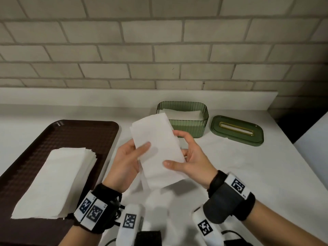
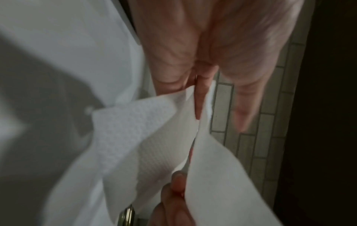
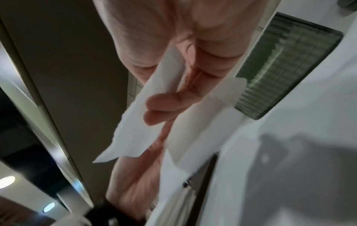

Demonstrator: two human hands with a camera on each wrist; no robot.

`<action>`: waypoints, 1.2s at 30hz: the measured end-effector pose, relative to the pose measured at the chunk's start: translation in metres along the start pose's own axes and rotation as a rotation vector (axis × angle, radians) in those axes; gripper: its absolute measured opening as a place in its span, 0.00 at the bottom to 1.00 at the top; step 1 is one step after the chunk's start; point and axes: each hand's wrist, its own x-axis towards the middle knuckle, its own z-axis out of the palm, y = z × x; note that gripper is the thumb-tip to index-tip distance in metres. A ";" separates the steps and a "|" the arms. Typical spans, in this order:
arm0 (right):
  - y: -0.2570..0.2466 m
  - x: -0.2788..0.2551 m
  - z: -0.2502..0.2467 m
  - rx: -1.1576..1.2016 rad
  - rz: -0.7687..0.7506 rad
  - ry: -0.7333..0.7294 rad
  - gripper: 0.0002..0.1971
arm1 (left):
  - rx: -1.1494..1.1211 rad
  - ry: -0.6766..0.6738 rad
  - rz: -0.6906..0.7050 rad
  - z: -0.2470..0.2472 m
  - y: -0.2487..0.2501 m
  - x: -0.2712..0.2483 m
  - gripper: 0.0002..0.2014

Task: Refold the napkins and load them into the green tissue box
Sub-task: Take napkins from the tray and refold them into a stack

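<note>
Both hands hold one white folded napkin [image 1: 158,150] in the air above the counter, in front of the green tissue box [image 1: 188,127]. My left hand [image 1: 131,155] pinches its left edge, thumb on top. My right hand [image 1: 184,157] grips its right side, thumb on the near face and fingers curled behind. The left wrist view shows the napkin [image 2: 139,137] split into two layers around a finger. In the right wrist view the napkin [image 3: 139,131] sits between thumb and fingers, beside the box [image 3: 286,68]. The open box holds white napkins inside.
A stack of napkins [image 1: 53,181] lies on a dark brown tray [image 1: 85,135] at the left. The green lid [image 1: 237,130] with its gold-rimmed slot lies right of the box. A tiled wall runs behind the white counter [image 1: 248,166], whose edge drops off at the right.
</note>
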 end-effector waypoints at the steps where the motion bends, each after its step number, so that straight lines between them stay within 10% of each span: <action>1: 0.005 0.002 0.002 -0.032 -0.005 0.009 0.38 | 0.032 0.012 0.026 -0.002 -0.002 0.003 0.20; 9: 0.017 0.023 -0.012 -0.480 0.049 0.185 0.48 | -0.040 0.095 0.101 -0.002 -0.003 0.034 0.41; 16: 0.007 0.036 -0.047 -0.335 0.023 0.154 0.14 | -0.083 0.176 0.108 -0.012 -0.003 0.056 0.43; 24: 0.029 0.038 -0.078 -0.311 -0.003 0.155 0.17 | 0.494 0.036 0.185 -0.026 -0.021 0.046 0.14; 36: 0.051 0.034 -0.041 -0.272 0.017 0.054 0.14 | 0.534 -0.066 0.136 -0.009 -0.050 0.043 0.12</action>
